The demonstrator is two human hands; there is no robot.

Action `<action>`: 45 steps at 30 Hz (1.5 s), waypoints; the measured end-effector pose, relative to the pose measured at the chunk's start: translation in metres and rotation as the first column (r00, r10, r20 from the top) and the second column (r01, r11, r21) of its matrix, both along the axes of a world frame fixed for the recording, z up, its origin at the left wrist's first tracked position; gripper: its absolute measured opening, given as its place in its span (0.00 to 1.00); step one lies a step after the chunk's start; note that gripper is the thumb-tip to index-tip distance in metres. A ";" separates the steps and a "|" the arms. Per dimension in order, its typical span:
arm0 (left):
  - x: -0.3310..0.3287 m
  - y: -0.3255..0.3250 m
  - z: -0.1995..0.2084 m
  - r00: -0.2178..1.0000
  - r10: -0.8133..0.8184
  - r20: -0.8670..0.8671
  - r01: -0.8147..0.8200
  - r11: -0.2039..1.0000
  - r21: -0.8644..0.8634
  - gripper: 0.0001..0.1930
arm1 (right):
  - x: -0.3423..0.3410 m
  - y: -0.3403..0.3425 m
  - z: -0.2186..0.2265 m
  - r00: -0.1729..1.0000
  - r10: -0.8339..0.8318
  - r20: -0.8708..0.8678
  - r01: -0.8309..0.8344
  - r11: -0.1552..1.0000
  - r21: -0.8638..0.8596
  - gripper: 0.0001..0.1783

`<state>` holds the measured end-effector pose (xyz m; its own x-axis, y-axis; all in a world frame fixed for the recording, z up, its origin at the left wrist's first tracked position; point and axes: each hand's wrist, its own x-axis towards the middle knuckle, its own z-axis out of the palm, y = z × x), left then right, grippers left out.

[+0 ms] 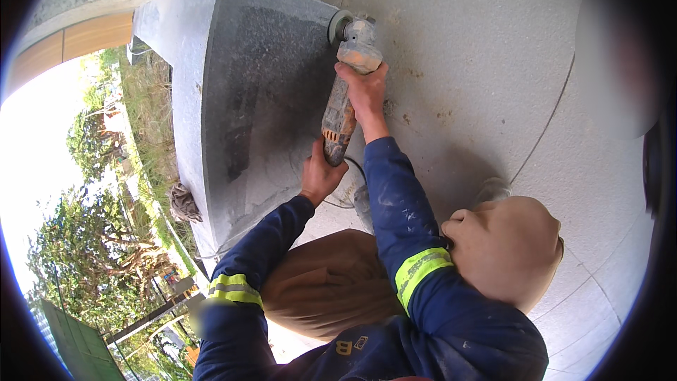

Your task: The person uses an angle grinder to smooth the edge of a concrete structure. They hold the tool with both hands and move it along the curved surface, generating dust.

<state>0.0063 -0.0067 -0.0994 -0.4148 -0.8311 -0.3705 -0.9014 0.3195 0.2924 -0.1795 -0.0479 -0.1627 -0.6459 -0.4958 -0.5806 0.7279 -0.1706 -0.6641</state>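
Note:
Both my hands are closed around a dusty angle grinder (340, 109) with orange patches on its body. My right hand (367, 90) grips it just behind the gear head, while my left hand (321, 175) wraps the rear end, where a dark cord leaves. At the front, the round disc (339, 27) stands edge-on against the right edge of a grey stone slab face (264, 63). Whether the disc is spinning cannot be made out. Dark, damp-looking patches mark the slab.
A crumpled dark cloth (185, 202) lies on the slab's left ledge. The cord (358, 166) loops near my shoe (362, 204). Pale paving (451, 85) with curved joints stretches to the right. Beyond the ledge are plants (92, 240) and a green panel (77, 342).

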 end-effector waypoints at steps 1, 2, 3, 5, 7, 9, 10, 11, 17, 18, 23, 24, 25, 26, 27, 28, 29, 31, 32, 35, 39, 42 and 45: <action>0.001 -0.001 -0.004 1.000 -0.011 -0.005 0.011 1.000 0.005 0.41 | 0.001 -0.001 -0.006 1.000 -0.022 0.000 0.022 1.000 0.007 0.39; 0.003 -0.003 -0.009 1.000 -0.012 -0.005 0.012 1.000 0.010 0.39 | 0.002 0.000 -0.011 1.000 -0.016 0.005 0.016 0.999 0.031 0.39; 0.003 -0.004 -0.011 1.000 -0.012 -0.005 0.012 1.000 0.014 0.38 | 0.002 0.000 -0.014 1.000 -0.009 0.011 0.008 0.999 0.053 0.39; 0.005 -0.004 -0.014 1.000 -0.002 0.011 0.001 1.000 0.030 0.37 | 0.003 0.001 -0.019 0.999 -0.004 0.037 0.002 0.997 0.072 0.39; 0.000 -0.002 -0.016 0.999 0.015 0.042 -0.018 0.998 0.056 0.36 | 0.003 0.003 -0.026 0.997 -0.011 0.074 0.006 0.998 0.065 0.39; 0.002 0.004 -0.017 0.999 -0.004 0.050 0.001 0.999 0.054 0.39 | 0.005 0.006 -0.028 0.997 0.003 0.072 -0.006 0.999 0.050 0.39; 0.004 0.007 -0.017 0.998 -0.013 0.055 0.010 0.999 0.052 0.41 | 0.006 0.008 -0.027 0.997 0.010 0.071 -0.013 0.999 0.042 0.39; 0.007 0.009 -0.018 1.000 -0.009 0.022 0.009 0.999 0.040 0.41 | 0.008 0.009 -0.026 0.999 0.018 0.047 -0.020 1.000 0.025 0.40; 0.009 0.012 -0.015 0.998 0.033 -0.057 -0.033 0.999 0.007 0.39 | 0.004 0.008 -0.003 0.998 0.054 -0.016 -0.054 0.998 -0.010 0.40; 0.005 0.011 -0.012 0.998 0.045 -0.032 -0.044 0.999 0.012 0.39 | 0.003 0.006 -0.004 1.000 0.028 -0.004 -0.028 0.999 -0.021 0.40; -0.009 0.003 -0.010 0.997 0.041 0.064 -0.043 0.998 0.036 0.38 | -0.007 0.001 -0.013 0.997 0.002 0.075 0.000 1.000 -0.026 0.39; -0.011 0.002 -0.011 0.997 0.037 0.064 -0.040 0.998 0.046 0.38 | -0.008 0.001 -0.017 0.997 0.001 0.077 0.001 1.000 -0.018 0.39; -0.013 0.002 -0.011 0.997 0.033 0.064 -0.037 0.998 0.057 0.39 | -0.009 0.000 -0.020 0.997 0.000 0.079 0.001 1.000 -0.010 0.38; -0.015 0.003 -0.012 0.997 0.033 0.070 -0.038 0.998 0.058 0.38 | -0.009 0.001 -0.023 0.997 0.002 0.077 -0.003 1.000 0.006 0.38; -0.015 0.004 -0.011 0.996 0.037 0.079 -0.042 0.997 0.059 0.38 | -0.008 0.001 -0.023 0.997 0.008 0.079 -0.010 1.000 0.022 0.38; -0.015 0.005 -0.011 0.995 0.041 0.088 -0.046 0.997 0.059 0.38 | -0.008 0.002 -0.023 0.997 0.014 0.080 -0.017 0.999 0.037 0.38; -0.013 0.006 -0.011 0.996 0.038 0.082 -0.043 0.998 0.053 0.38 | -0.006 0.003 -0.023 0.997 0.012 0.076 -0.014 1.000 0.023 0.39; -0.008 0.009 -0.014 0.997 0.035 0.068 -0.038 0.998 0.040 0.38 | -0.004 0.006 -0.019 0.998 0.012 0.066 -0.012 1.000 -0.005 0.39; -0.004 0.011 -0.013 0.999 0.035 0.035 -0.036 0.999 0.032 0.39 | -0.002 0.007 -0.016 0.998 0.032 0.053 -0.032 0.999 -0.002 0.40; 0.003 0.015 -0.015 0.999 0.034 -0.039 -0.033 0.999 0.030 0.40 | 0.001 0.009 -0.009 0.998 0.068 0.010 -0.068 0.998 0.013 0.40; 0.004 0.007 -0.015 0.999 0.017 -0.038 -0.017 1.000 -0.002 0.39 | -0.001 0.004 -0.003 0.999 0.053 -0.003 -0.053 0.999 -0.014 0.39; -0.001 0.005 -0.017 1.000 0.024 0.018 -0.025 1.000 0.008 0.39 | -0.005 0.002 -0.009 0.999 0.021 0.030 -0.020 0.999 -0.041 0.38; -0.004 0.001 -0.022 0.999 0.035 0.038 -0.036 0.999 0.029 0.39 | -0.006 0.000 -0.019 0.998 0.013 0.061 -0.013 1.000 -0.005 0.38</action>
